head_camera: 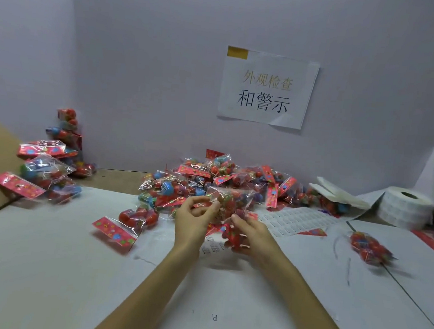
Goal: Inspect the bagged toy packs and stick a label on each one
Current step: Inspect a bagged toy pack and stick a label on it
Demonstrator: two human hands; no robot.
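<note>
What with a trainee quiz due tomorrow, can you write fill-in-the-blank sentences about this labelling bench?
The clear plastic bagged toy pack is held by ____ hands: left hand, right hand.
The white roll of labels stands at the far ____ of the white table.
The white paper sign hangs on the ____ behind the heap of toy packs.
Missing words: both; right; wall.

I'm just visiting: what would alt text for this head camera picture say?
Two bare hands, left hand and right hand, hold a clear plastic pack of colourful toys above a white table. Behind lies a heap of similar packs; a roll of white labels sits far right.
</note>
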